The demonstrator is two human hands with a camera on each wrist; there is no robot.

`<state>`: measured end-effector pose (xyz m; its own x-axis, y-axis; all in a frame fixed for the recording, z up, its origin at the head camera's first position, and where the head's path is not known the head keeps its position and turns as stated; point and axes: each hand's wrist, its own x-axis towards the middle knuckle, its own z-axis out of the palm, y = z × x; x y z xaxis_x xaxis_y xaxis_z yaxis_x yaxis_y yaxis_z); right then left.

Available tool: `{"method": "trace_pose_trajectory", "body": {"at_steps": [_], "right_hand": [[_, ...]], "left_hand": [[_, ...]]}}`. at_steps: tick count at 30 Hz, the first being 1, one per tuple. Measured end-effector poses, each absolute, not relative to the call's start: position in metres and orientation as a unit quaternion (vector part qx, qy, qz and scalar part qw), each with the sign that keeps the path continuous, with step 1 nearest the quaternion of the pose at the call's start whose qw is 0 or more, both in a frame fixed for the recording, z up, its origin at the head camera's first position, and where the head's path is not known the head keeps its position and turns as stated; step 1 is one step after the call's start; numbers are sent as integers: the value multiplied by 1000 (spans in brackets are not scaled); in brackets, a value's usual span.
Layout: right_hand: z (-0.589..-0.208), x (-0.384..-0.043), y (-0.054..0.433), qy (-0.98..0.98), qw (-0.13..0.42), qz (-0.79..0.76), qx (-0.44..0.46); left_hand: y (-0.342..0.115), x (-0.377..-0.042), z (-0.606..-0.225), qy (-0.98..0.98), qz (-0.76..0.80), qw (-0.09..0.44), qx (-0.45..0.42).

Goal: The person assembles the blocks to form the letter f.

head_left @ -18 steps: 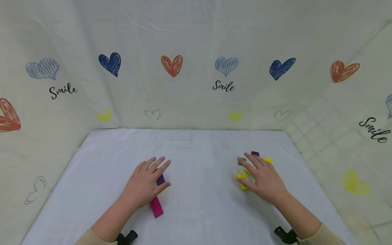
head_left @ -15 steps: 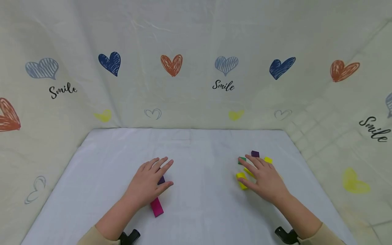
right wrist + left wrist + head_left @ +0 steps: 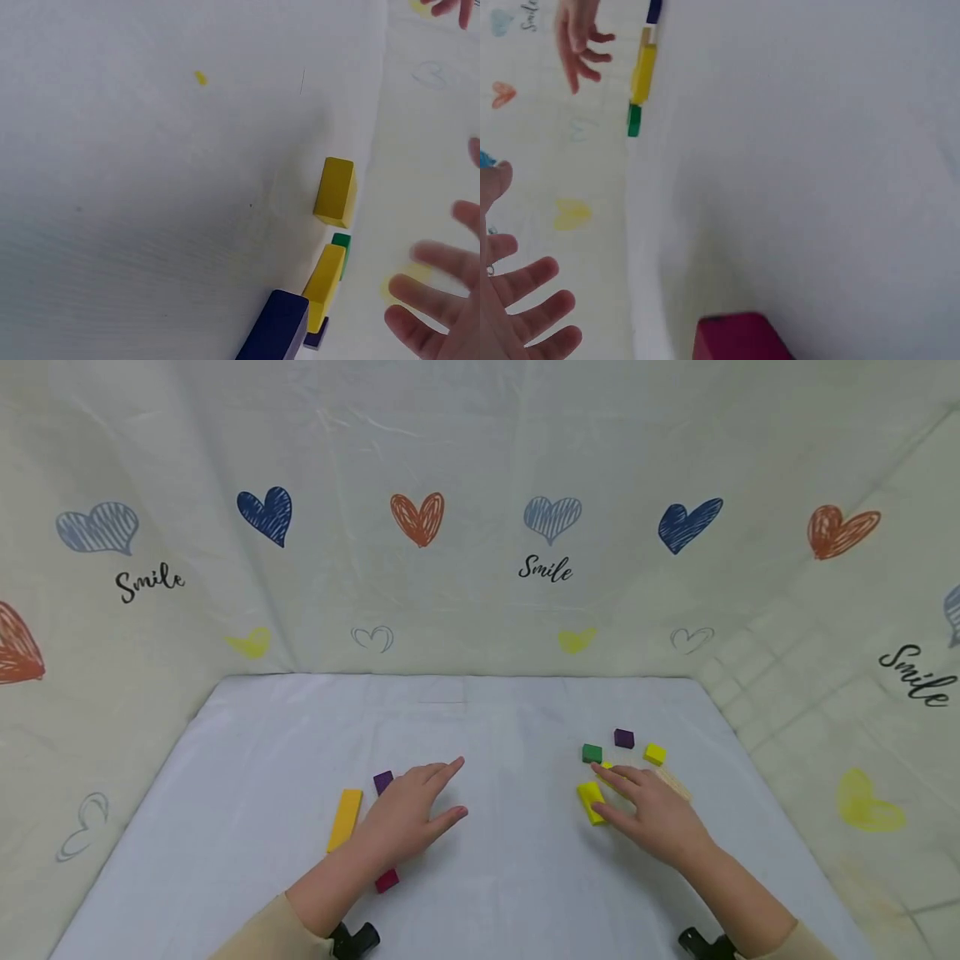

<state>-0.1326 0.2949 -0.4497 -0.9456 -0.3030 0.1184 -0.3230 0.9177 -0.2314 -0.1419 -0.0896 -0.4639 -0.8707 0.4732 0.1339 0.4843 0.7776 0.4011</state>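
Both hands were free, their fingers spread and grasping nothing. The left hand reached over three blocks left of the bench's middle: an orange block on the side toward the left edge, a purple block toward the far edge, and a magenta block toward the near edge, partly hidden by the arm. The right hand hung over a looser group toward the right edge: a long yellow block by its thumb, a green block beyond the fingertips, a dark block and a small yellow block nearer the far edge, and a pale block beside the knuckles; another yellow piece lay mostly covered by the fingers. Whether either hand brushed a block could not be told. The likeliest mishap was a knock: a low sweep of the left wrist, with its black mount, might push the magenta block askew, and the right fingers, dropped without a clear sight of what they covered, might scatter the closely set pieces.
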Motion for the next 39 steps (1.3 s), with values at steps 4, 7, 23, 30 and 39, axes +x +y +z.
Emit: {"method": "trace_pose_trajectory", "body": {"at_steps": [4,7,23,30,39], "right_hand": [[-450,-132,297,-981,7,139,138],[-449,-134,297,-980,-20,153,126],[-455,-153,293,-964,-142,220,48],[-460,-158,291,-959,-161,233,31],[-464,-160,288,-956,-170,237,23]], "left_hand": [[-73,-145,-465,-931,-267,-43,-245],[-59,-149,-468,-920,-303,-77,-235],[29,-174,-492,-881,-400,-185,-170],[61,-180,-500,-891,-376,-194,-164],[89,-180,-498,-911,-330,-186,-163]]}}
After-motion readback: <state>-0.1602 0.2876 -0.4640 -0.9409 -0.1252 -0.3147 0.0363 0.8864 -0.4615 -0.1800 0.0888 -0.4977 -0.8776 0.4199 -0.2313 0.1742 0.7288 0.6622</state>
